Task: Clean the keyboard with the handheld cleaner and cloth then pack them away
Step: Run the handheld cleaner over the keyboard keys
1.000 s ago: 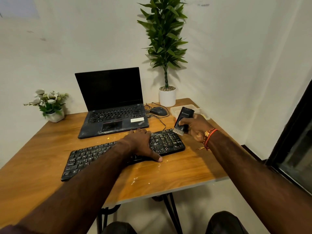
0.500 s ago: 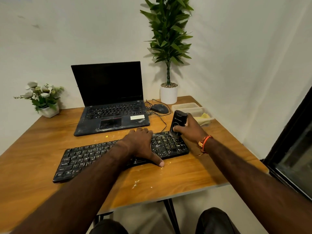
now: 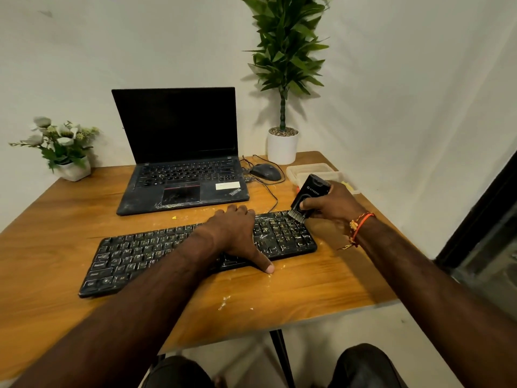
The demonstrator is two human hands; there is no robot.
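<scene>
Head view, looking down at a wooden table (image 3: 56,247). Left hand (image 3: 237,236) lies flat across the middle of the black keyboard (image 3: 140,256), fingers straight and together over its far edge, thumb spread out onto the table at the near edge. Right hand (image 3: 331,203) grips the black handheld cleaner (image 3: 309,191), thumb across its front, fingers wrapped behind. The cleaner is tilted, top leaning away, with its bristles down at the keyboard's far right corner; whether they touch the keys I cannot tell. An orange thread band (image 3: 359,228) circles the right wrist.

White smears mark the keyboard's right keys, and pale crumbs (image 3: 223,299) lie on the table before it. Behind the keyboard stands an open laptop (image 3: 179,169), screen dark, dusty around the touchpad. A mouse (image 3: 265,172) sits just right of the laptop, its cable running toward the keyboard. A clear tray (image 3: 310,170) lies behind the cleaner, partly hidden by the right hand; something yellow shows in it. A tall plant (image 3: 282,144) in a white pot stands at the far corner, a flower pot (image 3: 72,169) at the left edge.

The cleaner bears white lettering too blurred to read; the laptop's palm rest shows a ThinkPad mark.
</scene>
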